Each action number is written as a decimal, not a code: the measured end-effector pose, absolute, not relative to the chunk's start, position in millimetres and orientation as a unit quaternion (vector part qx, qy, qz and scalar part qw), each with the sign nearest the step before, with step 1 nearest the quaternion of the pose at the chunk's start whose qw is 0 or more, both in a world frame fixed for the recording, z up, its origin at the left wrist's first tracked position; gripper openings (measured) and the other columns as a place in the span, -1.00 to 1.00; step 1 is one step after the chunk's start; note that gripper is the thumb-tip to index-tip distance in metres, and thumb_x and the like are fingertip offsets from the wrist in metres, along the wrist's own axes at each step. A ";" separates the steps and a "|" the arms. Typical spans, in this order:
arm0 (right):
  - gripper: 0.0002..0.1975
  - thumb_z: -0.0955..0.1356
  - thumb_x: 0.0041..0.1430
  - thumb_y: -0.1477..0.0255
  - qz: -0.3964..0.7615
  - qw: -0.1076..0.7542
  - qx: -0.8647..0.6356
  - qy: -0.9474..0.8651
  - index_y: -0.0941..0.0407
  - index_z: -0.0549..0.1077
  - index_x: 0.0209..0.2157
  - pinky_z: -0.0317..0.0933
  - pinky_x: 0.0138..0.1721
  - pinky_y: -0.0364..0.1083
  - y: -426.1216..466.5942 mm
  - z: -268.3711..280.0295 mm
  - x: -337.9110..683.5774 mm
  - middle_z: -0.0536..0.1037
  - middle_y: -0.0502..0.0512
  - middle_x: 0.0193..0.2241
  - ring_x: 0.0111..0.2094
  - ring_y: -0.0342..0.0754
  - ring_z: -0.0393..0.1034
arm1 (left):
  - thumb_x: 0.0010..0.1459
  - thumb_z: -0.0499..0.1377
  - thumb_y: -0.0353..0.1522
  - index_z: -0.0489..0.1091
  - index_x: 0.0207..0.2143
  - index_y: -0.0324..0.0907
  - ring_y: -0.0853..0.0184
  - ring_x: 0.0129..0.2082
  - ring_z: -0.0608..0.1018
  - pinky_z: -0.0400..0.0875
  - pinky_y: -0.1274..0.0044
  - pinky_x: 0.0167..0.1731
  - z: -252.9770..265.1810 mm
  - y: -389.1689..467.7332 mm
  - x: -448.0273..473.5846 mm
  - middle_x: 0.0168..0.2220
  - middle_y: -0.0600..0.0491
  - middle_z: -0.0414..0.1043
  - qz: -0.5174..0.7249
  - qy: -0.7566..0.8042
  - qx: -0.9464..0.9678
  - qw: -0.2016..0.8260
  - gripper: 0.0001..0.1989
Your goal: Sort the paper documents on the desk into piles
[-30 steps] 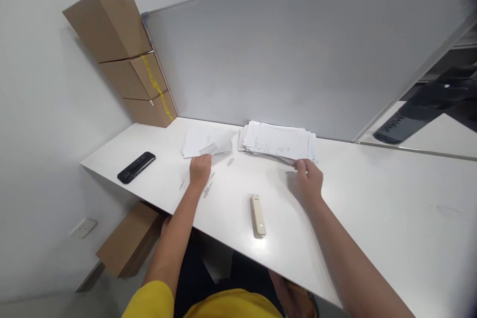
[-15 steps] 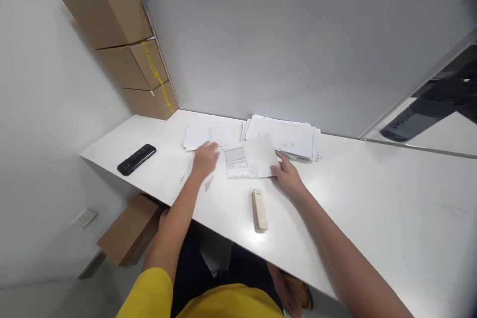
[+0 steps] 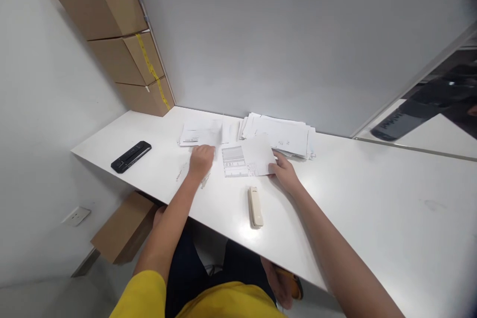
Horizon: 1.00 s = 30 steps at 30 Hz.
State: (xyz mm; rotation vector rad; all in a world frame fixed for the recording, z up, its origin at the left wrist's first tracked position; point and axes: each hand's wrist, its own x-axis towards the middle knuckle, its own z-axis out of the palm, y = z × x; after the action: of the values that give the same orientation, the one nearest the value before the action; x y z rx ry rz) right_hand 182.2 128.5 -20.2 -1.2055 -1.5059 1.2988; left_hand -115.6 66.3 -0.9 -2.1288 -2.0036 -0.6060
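Observation:
My right hand (image 3: pixel 285 173) grips the right edge of a printed paper sheet (image 3: pixel 261 151), thumb on top, just above the table. My left hand (image 3: pixel 201 160) is closed, with the near edge of a sheet from the left paper stack (image 3: pixel 194 131) at its fingers; that sheet's right side curls up off the stack. A larger paper stack (image 3: pixel 281 134) lies behind the sheet in my right hand. Nearer to me, a cream stapler-like tool (image 3: pixel 255 207) rests on the table. Small scraps or marks (image 3: pixel 181 173) show beside my left hand.
A black phone-like device (image 3: pixel 131 157) lies on the white table (image 3: pixel 357 208) at left. Cardboard boxes (image 3: pixel 139 59) are stacked in the back left corner, against a grey panel (image 3: pixel 279 44). Another cardboard box (image 3: pixel 121 226) stands below the table's left edge.
My left hand has closed at the left stack's near edge, and a sheet there now curls upward. My right hand still holds its sheet. The whole view has shifted slightly.

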 end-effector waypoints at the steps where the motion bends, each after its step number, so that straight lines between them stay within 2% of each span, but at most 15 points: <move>1: -0.49 0.29 0.07 0.33 0.521 0.404 -0.467 -0.590 0.09 0.43 0.09 0.35 -0.41 0.01 129.1 -20.5 182.8 0.58 0.05 -0.35 -0.51 -0.02 0.40 | 0.36 -0.06 -0.45 0.46 -0.08 -0.15 0.15 0.02 0.52 0.32 0.28 0.04 -4.5 62.6 -104.0 -0.11 -0.14 0.55 -0.189 -0.628 -0.752 0.063 -0.69; 4: -0.53 0.25 0.22 0.12 0.506 0.439 -0.448 -0.593 0.07 0.48 0.04 0.40 -0.15 0.10 130.9 -20.6 185.3 0.59 0.17 -0.07 -0.19 0.11 0.50 | 0.38 -0.04 -0.43 0.48 -0.13 -0.14 0.20 -0.03 0.54 0.35 0.33 -0.01 -10.3 53.3 -73.1 -0.11 -0.10 0.56 -0.154 -0.527 -0.835 0.020 -0.72; 6: -0.50 0.27 0.21 0.02 0.483 0.451 -0.446 -0.604 0.05 0.52 -0.01 0.29 0.08 0.15 131.4 -20.6 186.4 0.55 0.19 0.05 0.06 0.18 0.42 | 0.39 -0.01 -0.38 0.49 -0.13 -0.13 0.22 -0.02 0.54 0.36 0.35 -0.02 -8.1 49.1 -63.1 -0.08 -0.08 0.57 -0.155 -0.501 -0.851 0.003 -0.74; 7: -0.49 0.31 0.17 0.01 0.480 0.448 -0.446 -0.609 0.06 0.52 -0.02 0.24 0.14 0.17 131.3 -20.9 186.5 0.54 0.19 0.07 0.11 0.20 0.38 | 0.40 0.00 -0.35 0.49 -0.11 -0.12 0.22 -0.01 0.54 0.36 0.35 -0.01 -5.7 47.4 -61.8 -0.05 -0.07 0.56 -0.160 -0.500 -0.851 -0.002 -0.74; 10: -0.47 0.41 0.05 0.07 0.491 0.429 -0.442 -0.617 0.08 0.51 -0.01 0.24 0.12 0.20 130.2 -23.9 185.8 0.56 0.22 0.04 0.08 0.23 0.40 | 0.38 0.05 -0.27 0.49 -0.04 -0.10 0.19 0.05 0.52 0.35 0.33 0.04 2.7 42.8 -65.9 0.04 -0.04 0.55 -0.167 -0.511 -0.843 -0.027 -0.75; 13: -0.51 0.40 0.06 0.12 0.487 0.451 -0.424 -0.616 0.11 0.50 -0.04 0.28 0.07 0.19 130.5 -28.4 185.3 0.58 0.24 0.00 0.02 0.21 0.44 | 0.34 0.13 -0.20 0.45 0.06 -0.07 0.14 0.15 0.47 0.30 0.28 0.15 6.7 40.0 -70.1 0.13 -0.04 0.49 -0.181 -0.530 -0.828 -0.038 -0.69; 16: -0.56 0.39 0.09 0.13 0.470 0.502 -0.404 -0.604 0.09 0.50 -0.07 0.27 0.08 0.17 133.1 -30.3 185.9 0.59 0.21 -0.02 0.03 0.17 0.44 | 0.28 0.19 -0.17 0.24 0.27 -0.09 0.07 0.34 0.27 0.14 0.23 0.29 5.4 41.2 -70.5 0.30 -0.11 0.28 -0.243 -0.594 -0.767 -0.006 -0.45; 18: -0.60 0.39 0.09 0.13 0.482 0.524 -0.386 -0.587 0.06 0.50 -0.10 0.27 0.09 0.15 134.8 -29.9 186.2 0.59 0.17 -0.03 0.03 0.15 0.43 | 0.24 0.23 -0.16 -0.04 0.40 -0.15 0.03 0.42 0.11 0.07 0.21 0.33 3.4 43.5 -71.0 0.40 -0.20 0.07 -0.302 -0.646 -0.701 0.012 -0.20; 20: -0.64 0.40 0.08 0.12 0.506 0.530 -0.371 -0.571 0.02 0.50 -0.15 0.27 0.10 0.14 135.2 -29.3 186.4 0.61 0.12 -0.08 0.02 0.12 0.44 | 0.22 0.24 -0.12 -0.29 0.44 -0.20 0.01 0.42 0.09 0.10 0.20 0.32 2.0 45.3 -72.7 0.43 -0.28 -0.04 -0.353 -0.674 -0.648 0.002 -0.03; 22: -0.68 0.42 0.06 0.11 0.515 0.526 -0.380 -0.560 -0.01 0.49 -0.21 0.28 0.10 0.16 134.7 -29.1 186.1 0.61 0.08 -0.14 -0.01 0.11 0.45 | 0.28 0.17 -0.12 -0.41 0.44 -0.20 0.04 0.34 0.27 0.25 0.24 0.22 2.1 45.4 -74.7 0.37 -0.29 0.11 -0.371 -0.673 -0.638 -0.055 -0.04; 25: -0.64 0.45 0.01 0.12 0.512 0.519 -0.400 -0.556 -0.04 0.46 -0.17 0.27 0.12 0.20 133.6 -29.2 185.3 0.60 0.06 -0.13 0.01 0.12 0.44 | 0.38 0.03 -0.20 -0.32 0.44 -0.16 0.14 0.04 0.56 0.42 0.37 0.00 6.0 42.8 -76.0 0.08 -0.14 0.49 -0.317 -0.661 -0.660 -0.162 -0.24; 28: -0.58 0.43 0.05 0.16 0.514 0.524 -0.376 -0.566 -0.08 0.38 -0.05 0.21 0.19 0.18 133.6 -28.9 184.2 0.54 0.05 0.03 0.12 0.09 0.38 | 0.35 0.06 -0.25 -0.26 0.45 -0.14 0.16 -0.11 0.61 0.44 0.40 -0.08 11.8 40.0 -75.2 -0.09 -0.03 0.56 -0.281 -0.672 -0.655 -0.203 -0.25; 30: -0.56 0.42 0.07 0.17 0.514 0.517 -0.363 -0.581 -0.11 0.34 0.00 0.19 0.22 0.15 134.4 -29.2 183.6 0.50 0.04 0.08 0.17 0.07 0.33 | 0.33 0.08 -0.26 -0.28 0.45 -0.14 0.15 -0.07 0.59 0.43 0.38 -0.05 14.1 39.4 -75.0 -0.03 -0.05 0.54 -0.300 -0.673 -0.640 -0.217 -0.21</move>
State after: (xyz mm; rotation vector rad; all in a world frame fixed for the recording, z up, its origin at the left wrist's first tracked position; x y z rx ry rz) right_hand 183.6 134.4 -29.2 -0.8702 -1.3938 1.2336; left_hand -75.0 39.4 14.1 -2.3473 -2.4672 -1.0997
